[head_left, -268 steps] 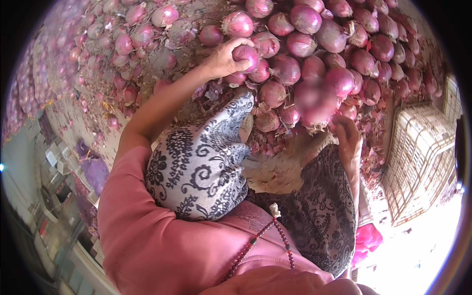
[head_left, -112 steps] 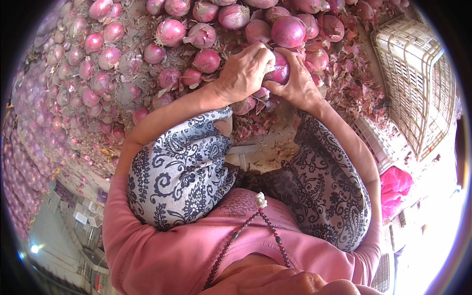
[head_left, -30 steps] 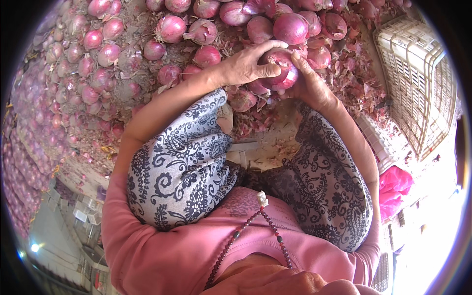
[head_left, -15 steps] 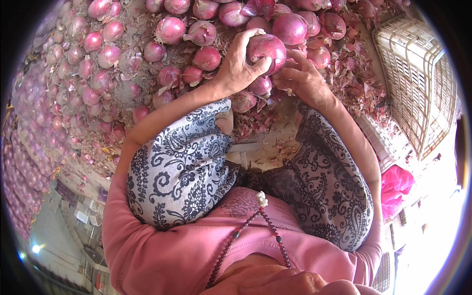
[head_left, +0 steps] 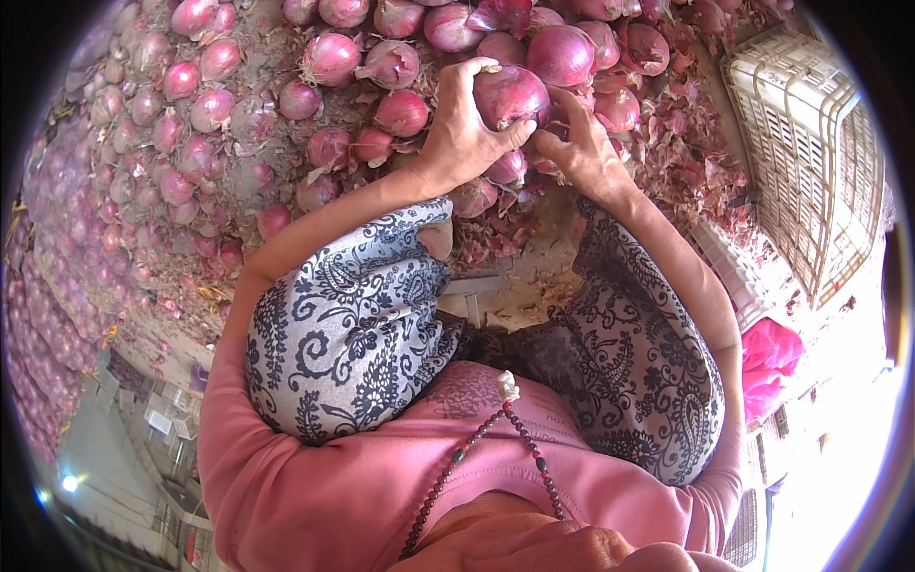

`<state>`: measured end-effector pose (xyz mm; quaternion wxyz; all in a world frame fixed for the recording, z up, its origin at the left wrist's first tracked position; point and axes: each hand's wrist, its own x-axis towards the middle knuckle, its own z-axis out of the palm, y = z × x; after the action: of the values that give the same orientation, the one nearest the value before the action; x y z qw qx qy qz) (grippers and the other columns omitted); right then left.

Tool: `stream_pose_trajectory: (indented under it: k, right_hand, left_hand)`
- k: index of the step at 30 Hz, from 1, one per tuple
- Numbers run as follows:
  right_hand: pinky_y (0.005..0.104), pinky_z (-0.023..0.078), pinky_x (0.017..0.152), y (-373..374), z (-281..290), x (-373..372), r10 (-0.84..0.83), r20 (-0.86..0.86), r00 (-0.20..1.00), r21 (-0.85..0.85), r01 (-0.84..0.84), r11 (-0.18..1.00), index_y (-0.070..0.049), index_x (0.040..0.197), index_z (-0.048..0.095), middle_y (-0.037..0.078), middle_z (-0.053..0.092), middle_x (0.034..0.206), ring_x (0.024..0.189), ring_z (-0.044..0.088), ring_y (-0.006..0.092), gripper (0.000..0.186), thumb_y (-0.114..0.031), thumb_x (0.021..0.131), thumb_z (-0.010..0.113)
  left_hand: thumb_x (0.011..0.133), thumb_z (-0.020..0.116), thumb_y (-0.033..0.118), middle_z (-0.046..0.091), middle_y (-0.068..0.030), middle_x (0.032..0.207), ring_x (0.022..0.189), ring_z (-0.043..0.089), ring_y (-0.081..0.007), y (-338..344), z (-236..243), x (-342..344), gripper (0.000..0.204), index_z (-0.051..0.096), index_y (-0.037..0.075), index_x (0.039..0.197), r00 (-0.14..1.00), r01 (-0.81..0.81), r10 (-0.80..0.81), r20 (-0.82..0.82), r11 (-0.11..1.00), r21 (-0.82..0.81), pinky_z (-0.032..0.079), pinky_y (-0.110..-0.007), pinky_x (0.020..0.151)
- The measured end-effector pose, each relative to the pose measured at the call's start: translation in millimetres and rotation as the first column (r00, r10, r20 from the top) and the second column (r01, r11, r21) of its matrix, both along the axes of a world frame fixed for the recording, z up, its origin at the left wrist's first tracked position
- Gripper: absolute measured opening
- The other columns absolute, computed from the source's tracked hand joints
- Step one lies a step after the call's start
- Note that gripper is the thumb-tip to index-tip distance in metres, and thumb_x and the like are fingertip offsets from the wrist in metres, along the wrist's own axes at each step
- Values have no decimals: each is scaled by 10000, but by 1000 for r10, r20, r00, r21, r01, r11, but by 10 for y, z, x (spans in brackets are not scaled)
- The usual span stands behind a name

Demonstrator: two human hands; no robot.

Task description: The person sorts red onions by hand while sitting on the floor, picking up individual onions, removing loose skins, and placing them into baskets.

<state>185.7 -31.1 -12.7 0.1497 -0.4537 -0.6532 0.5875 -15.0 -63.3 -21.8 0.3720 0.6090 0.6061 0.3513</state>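
Note:
A large red onion [head_left: 510, 97] is held up over the pile in front of me. My left hand [head_left: 464, 129] wraps its left side, fingers over the top and thumb at the bottom. At the onion's lower right, my right hand [head_left: 583, 153] has its thumb and fingers bent in against it; what lies between those fingertips is partly hidden. Just below both hands lies a smaller onion [head_left: 506, 168]. Another big onion [head_left: 561, 55] rests right behind the held one.
Many red onions [head_left: 331, 59] cover the dusty ground ahead and to the left. Loose onion skins [head_left: 681, 157] are heaped at the right. Beyond them stands a pale plastic crate [head_left: 796, 114], with a pink cloth [head_left: 770, 367] nearer me. Filled net sacks [head_left: 48, 343] line the far left.
The onion has turned in my left hand and moved slightly left. My right hand's fingers have come from behind and below the onion to close in on its lower right.

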Motion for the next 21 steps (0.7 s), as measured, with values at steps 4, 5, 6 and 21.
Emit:
stream_pose_trajectory:
  k: [4, 5, 6, 21]
  right_hand:
    - [389, 549, 811, 60, 180, -64, -41, 85, 996, -59, 46, 997, -1, 1351, 425, 210, 651, 1050, 912, 690, 284, 593, -145, 809, 616]
    - [388, 550, 811, 73, 219, -83, -72, 93, 993, -108, 82, 991, -1, 1342, 434, 212, 654, 1054, 908, 692, 283, 578, -140, 809, 608]
    - [390, 550, 808, 84, 227, -96, -101, 71, 992, -164, 112, 980, 1, 1327, 447, 211, 661, 1046, 898, 694, 283, 561, -145, 809, 607]
    - [253, 483, 558, 179, 62, 48, -247, -48, 968, -433, 202, 878, 3, 1096, 608, 43, 668, 775, 625, 592, 93, 226, 39, 905, 492]
  left_hand:
    - [734, 846, 305, 431, -220, 1215, 1136, 486, -356, -9, -94, -15, 829, 351, 17, 1334, 1000, -13, 13, 27, 1000, 10, 430, -455, 981]
    - [737, 844, 310, 432, -221, 1215, 1137, 485, -356, -5, -92, -14, 827, 353, 16, 1333, 999, -17, 16, 38, 1000, 5, 429, -455, 981]
    - [757, 835, 307, 442, -209, 1232, 1157, 482, -329, -9, -82, -12, 802, 360, 17, 1334, 998, -25, 26, 51, 999, -25, 421, -440, 1000]
    - [1021, 377, 540, 612, -131, 1252, 1104, 627, -235, 140, -3, -181, 598, 522, 32, 1301, 382, 188, 546, 746, 744, -641, 532, -430, 964]
